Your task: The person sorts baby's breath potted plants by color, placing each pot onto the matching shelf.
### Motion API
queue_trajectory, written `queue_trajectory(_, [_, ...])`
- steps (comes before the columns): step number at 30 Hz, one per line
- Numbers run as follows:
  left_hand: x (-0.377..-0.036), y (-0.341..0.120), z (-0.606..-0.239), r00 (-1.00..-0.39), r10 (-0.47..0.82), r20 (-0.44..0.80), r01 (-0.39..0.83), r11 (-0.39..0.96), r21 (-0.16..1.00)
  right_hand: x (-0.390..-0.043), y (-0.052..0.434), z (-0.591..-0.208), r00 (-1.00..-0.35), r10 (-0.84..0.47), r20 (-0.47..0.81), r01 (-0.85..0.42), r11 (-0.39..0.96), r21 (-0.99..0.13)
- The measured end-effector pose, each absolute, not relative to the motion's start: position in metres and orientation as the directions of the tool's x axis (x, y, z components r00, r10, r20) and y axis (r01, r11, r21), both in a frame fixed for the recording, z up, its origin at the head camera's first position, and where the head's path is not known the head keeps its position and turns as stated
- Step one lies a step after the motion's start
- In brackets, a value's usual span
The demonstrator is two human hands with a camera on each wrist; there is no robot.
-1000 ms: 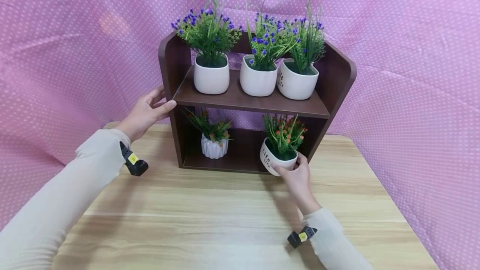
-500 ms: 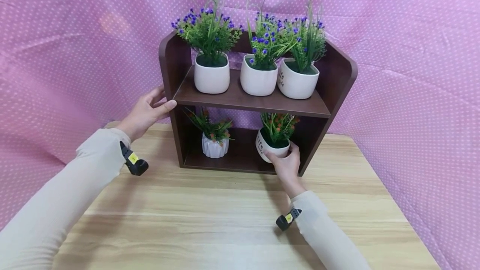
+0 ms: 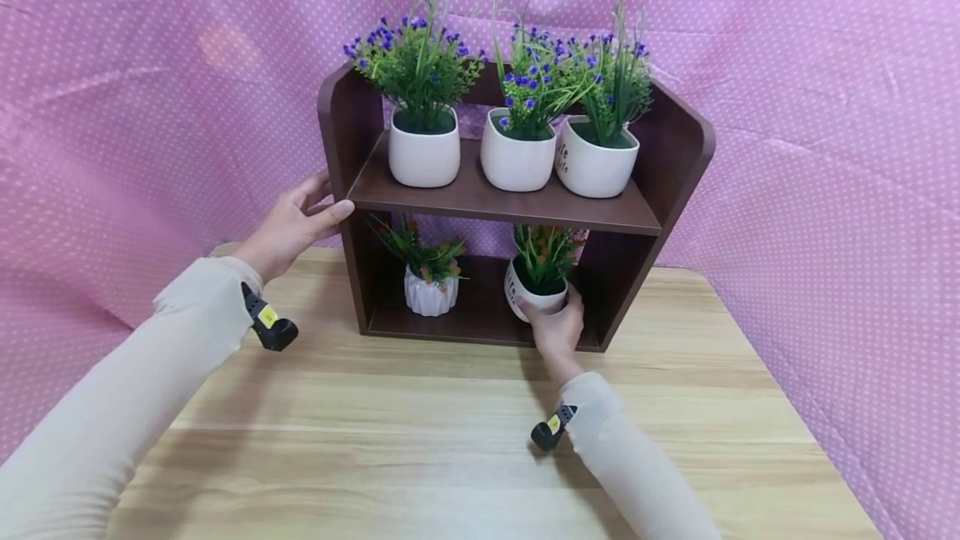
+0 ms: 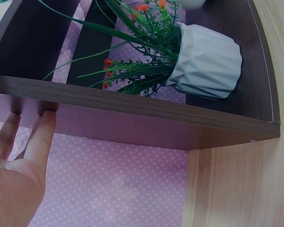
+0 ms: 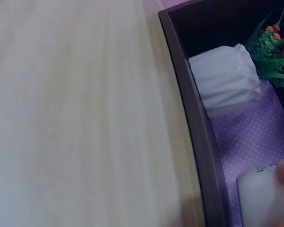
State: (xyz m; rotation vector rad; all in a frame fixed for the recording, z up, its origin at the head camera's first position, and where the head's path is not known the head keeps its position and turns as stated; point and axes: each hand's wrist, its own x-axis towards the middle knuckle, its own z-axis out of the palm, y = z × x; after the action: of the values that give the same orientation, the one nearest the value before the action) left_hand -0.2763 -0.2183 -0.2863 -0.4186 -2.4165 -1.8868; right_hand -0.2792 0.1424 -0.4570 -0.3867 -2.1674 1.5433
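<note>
My right hand [image 3: 558,330] grips a white flowerpot [image 3: 542,300] with dark lettering and an orange-flowered plant, thumb on its front. The pot is inside the lower tier of a brown two-tier shelf [image 3: 480,202], on the right half; whether its base touches the board is hidden. In the right wrist view only part of this pot [image 5: 260,196] and some fingers show. My left hand [image 3: 288,223] steadies the shelf's left side, thumb on the front edge; the left wrist view shows straight fingers [image 4: 41,142] pressing the outer panel.
A ribbed white pot [image 3: 431,293] with orange flowers stands at the lower tier's left. Three white pots with purple flowers, including the left one [image 3: 423,152], stand on the upper tier. The shelf rests on a wooden table [image 3: 420,423] before a pink dotted cloth [image 3: 810,148].
My right hand has carried the lettered pot from the shelf's front edge back and left into the lower tier. My left hand has stayed at the shelf's side.
</note>
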Motion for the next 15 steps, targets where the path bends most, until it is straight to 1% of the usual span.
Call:
queue_trajectory(5, [-0.277, -0.219, -0.286, -0.960, 0.186, 0.208, 0.249, 0.228, 0.941, -0.279, 0.136, -0.462, -0.844, 0.503, 0.187, -0.034, 0.299, -0.954])
queue_trajectory(12, [-0.278, -0.219, -0.287, -0.957, 0.190, 0.220, 0.258, 0.206, 0.944, -0.280, 0.130, -0.467, -0.835, 0.522, 0.172, -0.015, 0.292, -0.956])
queue_trajectory(15, [-0.277, -0.218, -0.287, -0.958, 0.185, 0.220, 0.255, 0.198, 0.946, -0.281, 0.126, -0.469, -0.828, 0.529, 0.187, -0.025, 0.298, -0.954])
